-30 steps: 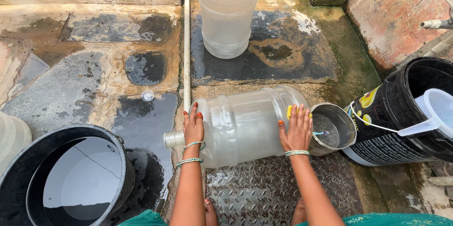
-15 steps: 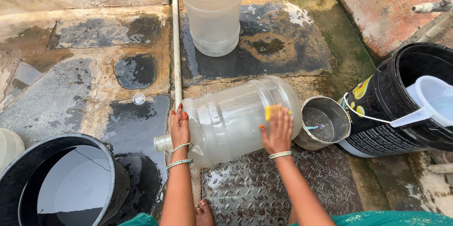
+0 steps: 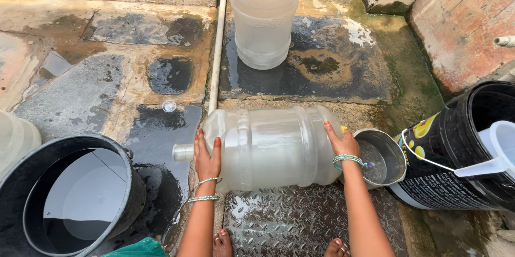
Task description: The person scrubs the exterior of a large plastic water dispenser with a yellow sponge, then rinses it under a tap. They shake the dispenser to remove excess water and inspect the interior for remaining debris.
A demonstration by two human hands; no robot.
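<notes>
A big clear plastic water jug (image 3: 271, 147) lies on its side on a patterned metal plate (image 3: 300, 222), its neck pointing left. My left hand (image 3: 206, 155) presses flat against the jug's shoulder near the neck. At the jug's base end, my right hand (image 3: 340, 141) grips the bottom edge. Both wrists wear bangles. My bare toes show at the bottom of the view.
A second clear jug (image 3: 264, 15) stands upright at the back. A black bucket with water (image 3: 70, 198) sits at the left. A small metal pot (image 3: 382, 156) and a black bucket (image 3: 472, 149) holding a white jug (image 3: 496, 149) stand at the right. A white pipe (image 3: 217, 48) runs across the wet stone floor.
The jug has stayed on its side between my hands. My right hand has shifted from the jug's side to its base end. The view has moved a little.
</notes>
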